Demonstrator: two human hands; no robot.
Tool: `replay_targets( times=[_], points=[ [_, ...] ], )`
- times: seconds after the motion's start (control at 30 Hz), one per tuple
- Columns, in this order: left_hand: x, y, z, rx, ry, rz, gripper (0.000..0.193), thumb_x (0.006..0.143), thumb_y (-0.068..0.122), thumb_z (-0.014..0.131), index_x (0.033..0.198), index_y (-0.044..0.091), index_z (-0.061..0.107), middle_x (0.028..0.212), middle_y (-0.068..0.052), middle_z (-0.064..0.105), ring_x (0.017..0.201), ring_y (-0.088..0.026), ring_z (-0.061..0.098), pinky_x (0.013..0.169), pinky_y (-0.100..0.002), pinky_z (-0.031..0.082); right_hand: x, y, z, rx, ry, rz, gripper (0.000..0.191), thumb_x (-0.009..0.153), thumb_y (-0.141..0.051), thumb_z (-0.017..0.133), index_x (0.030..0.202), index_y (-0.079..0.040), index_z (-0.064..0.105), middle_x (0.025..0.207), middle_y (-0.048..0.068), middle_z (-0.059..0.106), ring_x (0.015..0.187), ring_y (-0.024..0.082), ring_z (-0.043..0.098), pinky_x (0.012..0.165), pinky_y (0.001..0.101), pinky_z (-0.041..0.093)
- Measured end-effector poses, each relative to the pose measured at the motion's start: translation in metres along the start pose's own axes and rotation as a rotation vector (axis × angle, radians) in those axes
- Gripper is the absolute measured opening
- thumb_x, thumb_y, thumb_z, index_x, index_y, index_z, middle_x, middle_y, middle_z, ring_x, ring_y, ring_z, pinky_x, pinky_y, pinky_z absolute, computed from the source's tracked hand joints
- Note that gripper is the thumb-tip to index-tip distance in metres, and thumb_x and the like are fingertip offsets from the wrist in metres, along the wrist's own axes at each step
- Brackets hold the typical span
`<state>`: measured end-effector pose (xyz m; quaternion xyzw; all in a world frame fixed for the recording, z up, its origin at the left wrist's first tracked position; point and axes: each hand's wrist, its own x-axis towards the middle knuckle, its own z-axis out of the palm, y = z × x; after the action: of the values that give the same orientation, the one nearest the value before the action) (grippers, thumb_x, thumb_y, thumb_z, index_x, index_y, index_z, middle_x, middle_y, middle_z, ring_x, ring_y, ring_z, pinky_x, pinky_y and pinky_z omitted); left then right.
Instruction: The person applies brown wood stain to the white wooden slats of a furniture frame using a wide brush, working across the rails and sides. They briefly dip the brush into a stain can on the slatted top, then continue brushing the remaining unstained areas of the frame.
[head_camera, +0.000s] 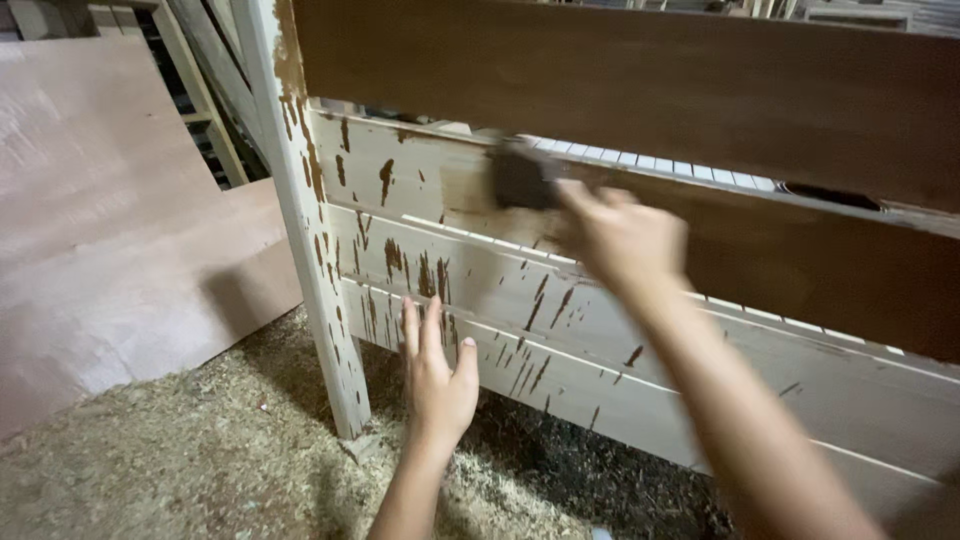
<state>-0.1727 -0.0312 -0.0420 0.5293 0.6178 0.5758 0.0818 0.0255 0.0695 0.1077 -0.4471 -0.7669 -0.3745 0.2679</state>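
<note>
My right hand (622, 237) is closed around a dark pad (522, 177) and presses it on the wooden frame (480, 290) in front of me. The pad is blurred, so I cannot tell exactly what kind it is. It sits on the second board from the top, near the place where the white paint ends and the bare brown wood begins. My left hand (437, 378) is open, with the fingers flat against the lowest white board, just beside the post (310, 220). The post and the boards have white paint with many brown scratches where the paint is gone. The top board (640, 90) is all brown. On the floor under the frame lies sawdust (220, 450). At the left a big plywood sheet (110, 210) leans, well apart from my hands.
</note>
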Motion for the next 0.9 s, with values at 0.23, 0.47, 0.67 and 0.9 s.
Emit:
replay_targets(
  times=[0.23,0.47,0.67,0.9],
  points=[
    [0.0,-0.008,0.01,-0.059,0.004,-0.05,0.067,0.091,0.021,0.062,0.153,0.014,0.038,0.17,-0.016,0.009,0.155,-0.04,0.014,0.121,-0.05,0.022,0.052,-0.055,0.032,0.143,0.022,-0.049,0.044,0.091,-0.017,0.061,0.134,-0.028,0.063,0.084,0.011,0.069,0.064,0.029,0.071,0.049,0.0422,0.055],
    [-0.018,-0.034,0.034,0.024,-0.028,-0.16,0.072,0.089,0.02,0.064,0.156,0.018,0.035,0.17,-0.013,0.008,0.155,-0.036,0.015,0.122,-0.05,0.022,-0.067,0.058,-0.067,-0.081,-0.359,0.405,0.04,0.1,-0.033,0.055,0.137,-0.048,0.061,0.079,0.003,0.07,0.06,0.021,0.069,0.043,0.0372,0.053],
    [-0.026,-0.007,0.054,0.031,-0.086,-0.25,0.075,0.094,0.021,0.062,0.158,0.015,0.024,0.172,-0.01,-0.004,0.157,-0.033,0.01,0.124,-0.049,0.018,-0.03,0.041,-0.079,0.004,-0.204,0.196,0.047,0.087,-0.051,0.069,0.132,-0.037,0.071,0.056,0.009,0.06,0.043,0.027,0.061,0.027,0.0394,0.045],
    [-0.002,0.049,0.018,0.133,0.001,-0.238,0.075,0.092,0.025,0.06,0.159,0.019,0.027,0.172,-0.005,-0.006,0.155,-0.027,0.009,0.126,-0.046,0.022,-0.02,0.051,-0.086,-0.052,-0.207,-0.03,0.036,0.104,-0.04,0.053,0.135,-0.031,0.068,0.066,0.01,0.066,0.049,0.02,0.066,0.037,0.0355,0.047]
  ],
)
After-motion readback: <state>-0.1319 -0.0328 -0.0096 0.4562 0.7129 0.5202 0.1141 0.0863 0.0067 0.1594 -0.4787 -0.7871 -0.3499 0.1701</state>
